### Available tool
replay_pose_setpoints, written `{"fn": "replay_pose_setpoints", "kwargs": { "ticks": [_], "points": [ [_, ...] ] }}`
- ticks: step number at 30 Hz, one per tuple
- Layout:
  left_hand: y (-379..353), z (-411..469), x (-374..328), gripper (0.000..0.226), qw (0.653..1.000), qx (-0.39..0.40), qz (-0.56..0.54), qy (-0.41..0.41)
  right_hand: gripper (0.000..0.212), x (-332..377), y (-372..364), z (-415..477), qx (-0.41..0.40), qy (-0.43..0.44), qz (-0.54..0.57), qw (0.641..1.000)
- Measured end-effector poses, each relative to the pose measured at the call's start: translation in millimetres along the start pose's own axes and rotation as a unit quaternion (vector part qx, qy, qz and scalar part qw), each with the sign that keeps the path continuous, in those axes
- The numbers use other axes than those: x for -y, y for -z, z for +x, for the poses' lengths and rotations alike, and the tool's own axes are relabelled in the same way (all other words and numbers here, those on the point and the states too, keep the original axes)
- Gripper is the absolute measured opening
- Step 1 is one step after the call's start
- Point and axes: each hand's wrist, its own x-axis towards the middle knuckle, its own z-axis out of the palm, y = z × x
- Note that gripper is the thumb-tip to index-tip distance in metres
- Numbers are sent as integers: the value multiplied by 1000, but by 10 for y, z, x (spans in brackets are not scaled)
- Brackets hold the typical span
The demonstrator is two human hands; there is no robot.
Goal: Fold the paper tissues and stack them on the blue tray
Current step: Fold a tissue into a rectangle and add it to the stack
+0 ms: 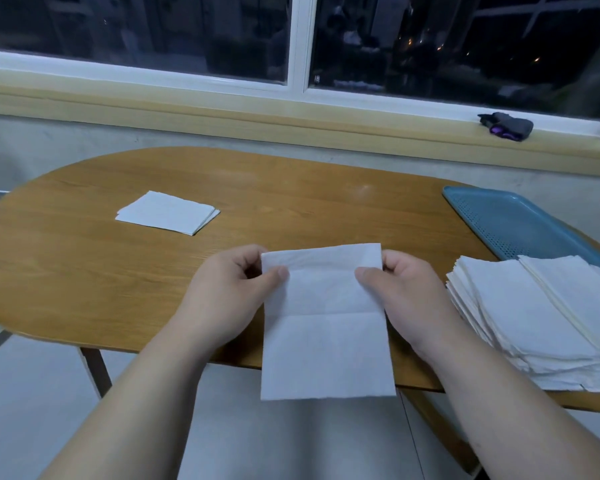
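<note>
The held tissue is closest, a long white sheet with two cross creases, its lower half hanging past the near edge of the counter. The left hand and the right hand hold it by its upper corners. On each side the fingers are clamped on the sheet, thumb on top and the others curled behind. The top strip is tipped toward the person, so I judge the first fold is only starting. To the right of the held tissue sits a thick stack of tissues, which looks like the unfolded supply. Beyond that stack, further right of the held tissue, is the blue tray, and the part of it in view is bare. The stack's far edge covers the tray's near corner, so I cannot tell whether it rests on the tray or only beside it. Left of the held tissue and further back lies a small pile of folded tissues, flat on the counter and well apart from the tray. By my reading the task is early: a few sheets are folded, nothing is visibly stacked on the tray, and most of the supply is left.
</note>
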Motion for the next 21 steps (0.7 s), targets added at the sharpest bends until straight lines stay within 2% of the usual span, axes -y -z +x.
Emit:
{"fn": "replay_pose_setpoints", "kwargs": {
  "ticks": [3,7,12,18,21],
  "points": [
    [-37,79,65,10,999,13,33,0,14,-103,-63,101,-2,20,-56,998],
    [-69,142,141,10,998,24,55,-3,10,-224,-94,175,-21,43,-69,996],
    [12,100,166,11,996,33,52,-61,11,-351,-45,104,-28,120,-78,989],
    [166,-48,198,19,978,154,28,-140,24,-560,125,-81,17,250,-111,962],
    [237,-134,239,39,963,232,47,-132,38,-640,211,-155,80,291,-121,946]
  ]
}}
